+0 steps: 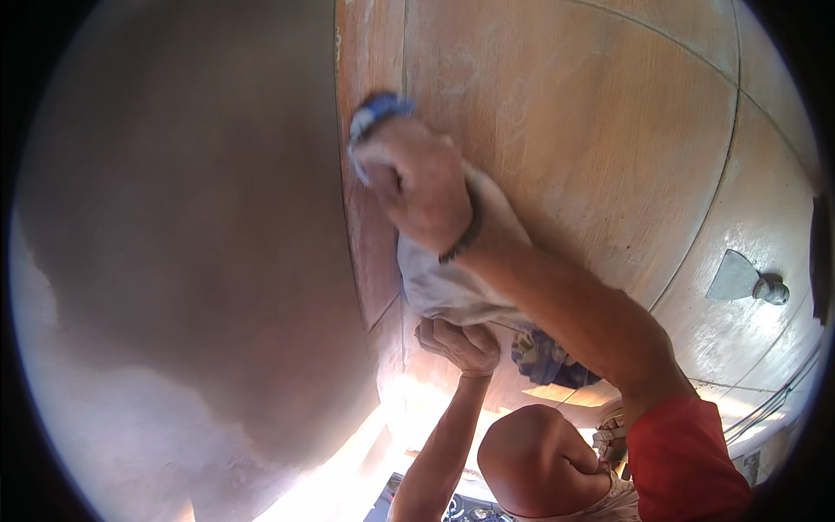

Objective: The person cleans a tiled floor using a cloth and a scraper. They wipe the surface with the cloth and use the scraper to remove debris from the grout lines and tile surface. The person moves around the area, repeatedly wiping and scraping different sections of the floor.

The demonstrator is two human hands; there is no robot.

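My right hand [410,178], with a dark wrist band and red sleeve, is closed on a blue-and-white wad [383,111] at the seam between the wood-look tiles [609,148] and the smooth grey-brown surface [191,200]; motion blurs it. A large pale grey cloth [444,274] lies beneath that wrist and forearm. Lower down, my left hand [457,346] has its fingers curled against the cloth's lower edge, gripping it. Beside it is a crumpled navy patterned cloth [557,361], partly behind my right forearm.
A metal scraper [739,280] lies on the tiles at right. Dark cables [770,404] run along the lower right. A bare bent knee [531,448] rises at the bottom centre. Bright light washes out the lower seam.
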